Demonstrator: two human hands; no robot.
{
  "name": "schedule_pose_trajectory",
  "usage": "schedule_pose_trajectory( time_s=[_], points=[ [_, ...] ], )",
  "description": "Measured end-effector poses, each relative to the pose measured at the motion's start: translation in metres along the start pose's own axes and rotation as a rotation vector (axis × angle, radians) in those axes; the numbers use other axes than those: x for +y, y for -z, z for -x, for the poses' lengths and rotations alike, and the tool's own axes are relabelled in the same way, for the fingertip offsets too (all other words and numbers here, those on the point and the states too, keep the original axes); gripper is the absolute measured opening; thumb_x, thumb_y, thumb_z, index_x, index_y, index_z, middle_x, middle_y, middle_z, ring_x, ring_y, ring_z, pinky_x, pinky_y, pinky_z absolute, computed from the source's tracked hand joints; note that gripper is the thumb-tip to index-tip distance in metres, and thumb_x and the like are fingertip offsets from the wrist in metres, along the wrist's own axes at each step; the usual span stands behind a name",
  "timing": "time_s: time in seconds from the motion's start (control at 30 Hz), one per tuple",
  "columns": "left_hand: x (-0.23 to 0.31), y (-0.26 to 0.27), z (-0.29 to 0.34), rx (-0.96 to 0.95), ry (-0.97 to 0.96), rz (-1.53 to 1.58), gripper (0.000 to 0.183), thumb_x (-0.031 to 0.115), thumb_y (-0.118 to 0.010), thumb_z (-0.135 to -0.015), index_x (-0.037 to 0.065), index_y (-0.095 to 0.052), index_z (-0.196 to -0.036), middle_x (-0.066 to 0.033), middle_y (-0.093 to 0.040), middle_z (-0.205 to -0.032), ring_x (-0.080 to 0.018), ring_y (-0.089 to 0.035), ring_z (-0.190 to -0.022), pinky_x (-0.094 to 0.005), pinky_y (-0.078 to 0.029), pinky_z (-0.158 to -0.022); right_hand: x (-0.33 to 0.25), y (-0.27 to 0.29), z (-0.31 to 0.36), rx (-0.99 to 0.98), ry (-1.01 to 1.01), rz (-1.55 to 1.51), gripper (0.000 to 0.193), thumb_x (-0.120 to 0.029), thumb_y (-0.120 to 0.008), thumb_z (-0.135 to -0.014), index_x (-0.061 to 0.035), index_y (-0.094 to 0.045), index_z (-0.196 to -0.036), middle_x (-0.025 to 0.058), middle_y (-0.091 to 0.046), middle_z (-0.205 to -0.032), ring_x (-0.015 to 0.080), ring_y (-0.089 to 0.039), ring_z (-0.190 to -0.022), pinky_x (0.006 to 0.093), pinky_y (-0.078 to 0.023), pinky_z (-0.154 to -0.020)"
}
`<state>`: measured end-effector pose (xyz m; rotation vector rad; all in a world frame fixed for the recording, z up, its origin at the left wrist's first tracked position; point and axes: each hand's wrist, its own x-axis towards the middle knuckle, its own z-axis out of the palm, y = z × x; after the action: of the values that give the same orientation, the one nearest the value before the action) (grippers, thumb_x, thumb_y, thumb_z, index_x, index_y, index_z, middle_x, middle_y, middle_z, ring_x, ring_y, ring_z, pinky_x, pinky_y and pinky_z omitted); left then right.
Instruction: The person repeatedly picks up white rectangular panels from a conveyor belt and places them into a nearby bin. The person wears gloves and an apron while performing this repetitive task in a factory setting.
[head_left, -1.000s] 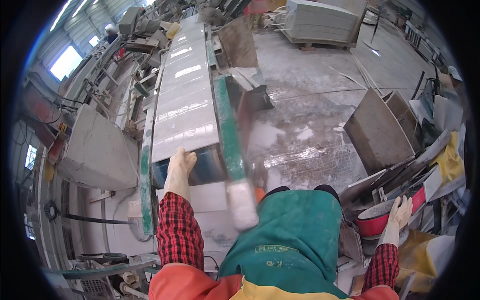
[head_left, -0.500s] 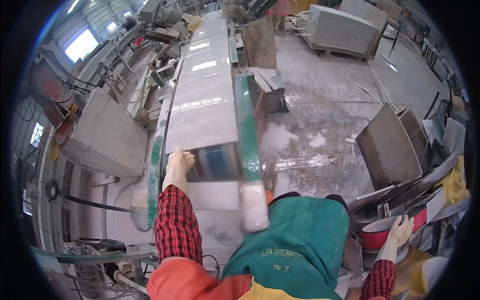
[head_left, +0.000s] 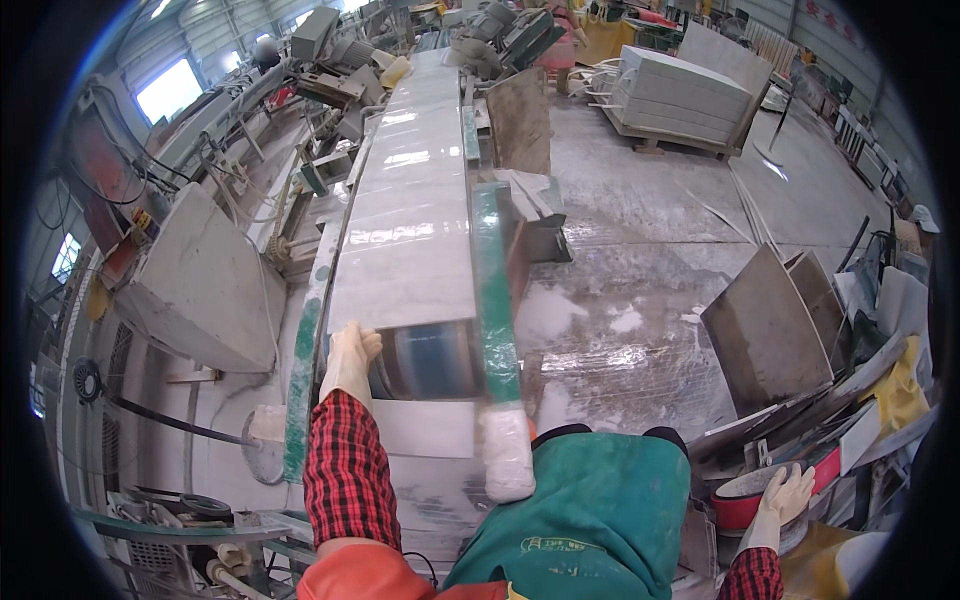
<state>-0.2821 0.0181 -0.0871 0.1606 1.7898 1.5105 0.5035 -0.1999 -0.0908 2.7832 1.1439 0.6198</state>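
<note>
A long white marble slab (head_left: 410, 230) lies on a conveyor line that runs away from me. My left hand (head_left: 350, 358), in a pale glove with a red checked sleeve, rests on the slab's near left corner, its fingers curled over the edge. A green rail (head_left: 492, 280) runs along the slab's right side and ends in a white wrapped tip (head_left: 506, 455) by my green apron. My right hand (head_left: 786, 496), also gloved, hangs low at my right with fingers apart, holding nothing, just above a red tub (head_left: 738, 505).
Grey stone offcuts (head_left: 765, 335) lean in a pile at the right. A large stone block (head_left: 195, 285) stands left of the line, with machinery behind it. The concrete floor (head_left: 640, 260) is wet. Stacked slabs (head_left: 680, 95) sit on a pallet far back.
My left hand stays on the slab's near left corner. My right hand stays low at the right. The view has shifted a little, so the slab's near end sits lower in the picture.
</note>
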Motion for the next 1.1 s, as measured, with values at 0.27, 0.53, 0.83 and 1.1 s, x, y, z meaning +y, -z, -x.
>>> schedule_pose_trajectory(
  time_s=[0.27,0.53,0.83,1.1],
  points=[
    [-0.012,0.008,-0.013,-0.025,-0.164,-0.02,0.04,0.027,-0.045,-0.095,-0.007,-0.066,-0.092,-0.0156,-0.07,-0.081,-0.0204,-0.064,-0.06,-0.0291,-0.053,-0.053,-0.007,0.008,0.01,0.001,0.051,0.034,0.045,-0.038,-0.057,-0.093,-0.0084,-0.064,-0.127,0.0201,-0.045,-0.148,0.0411,-0.044,-0.132,0.0479,-0.037,-0.109],
    [-0.022,0.013,-0.034,-0.065,-0.165,-0.016,0.046,0.03,-0.041,-0.098,-0.007,-0.067,-0.091,-0.0179,-0.069,-0.075,-0.0241,-0.066,-0.059,-0.0307,-0.055,-0.054,-0.012,0.001,0.019,0.052,0.026,0.054,0.046,-0.039,-0.055,-0.094,-0.0124,-0.061,-0.131,0.0204,-0.045,-0.148,0.0425,-0.043,-0.132,0.05,-0.036,-0.11],
    [-0.03,-0.018,-0.022,-0.25,-0.152,-0.137,0.039,0.037,-0.047,-0.103,0.007,-0.053,-0.079,-0.0016,-0.047,-0.056,-0.0135,-0.046,-0.04,-0.0282,-0.042,-0.038,0.038,-0.018,-0.019,0.191,0.017,-0.237,0.055,-0.038,-0.051,-0.099,-0.0079,-0.046,-0.145,0.0216,-0.049,-0.143,0.0402,-0.046,-0.13,0.047,-0.038,-0.109],
    [-0.072,-0.122,0.083,-0.423,-1.275,-0.766,0.036,0.024,-0.063,-0.091,0.003,-0.062,-0.121,-0.0228,-0.066,-0.113,-0.0405,-0.061,-0.106,-0.0478,-0.047,-0.094,0.055,-0.015,-0.072,0.002,-0.105,-0.013,0.058,-0.039,-0.048,-0.1,-0.0078,-0.041,-0.148,0.0216,-0.041,-0.15,0.0388,-0.037,-0.139,0.046,-0.027,-0.118]
  ],
)
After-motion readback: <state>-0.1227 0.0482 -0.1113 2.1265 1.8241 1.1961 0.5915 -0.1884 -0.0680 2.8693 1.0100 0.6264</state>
